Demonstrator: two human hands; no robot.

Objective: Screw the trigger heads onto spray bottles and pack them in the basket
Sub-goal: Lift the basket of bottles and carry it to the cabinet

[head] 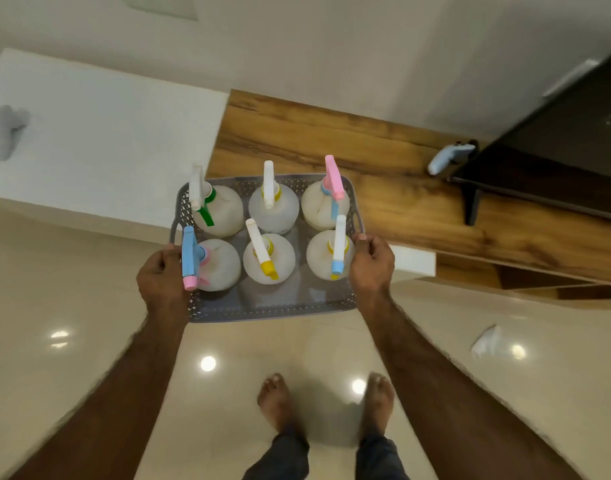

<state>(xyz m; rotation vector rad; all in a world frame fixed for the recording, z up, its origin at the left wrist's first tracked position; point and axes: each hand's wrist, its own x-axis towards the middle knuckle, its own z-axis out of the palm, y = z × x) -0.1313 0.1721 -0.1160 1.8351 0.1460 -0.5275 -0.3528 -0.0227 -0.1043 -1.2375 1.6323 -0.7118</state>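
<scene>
A grey perforated basket [262,311] hangs in the air in front of me, above the floor. My left hand [160,280] grips its left rim and my right hand [371,265] grips its right rim. Several translucent white spray bottles stand upright inside in two rows, each with a trigger head on top. The back row has a white-and-green head [202,199], a white-and-yellow head [269,183] and a pink head [333,176]. The front row has a blue-and-pink head [190,258], a white-and-yellow head [261,249] and a white-and-blue head [339,244].
A wooden counter [383,174] runs behind the basket, with a white surface [100,140] to its left. A dark cabinet [556,150] stands at the right with a pale blue object [447,159] beside it. My bare feet stand on the glossy tiled floor [89,306]; crumpled white paper [487,342] lies at right.
</scene>
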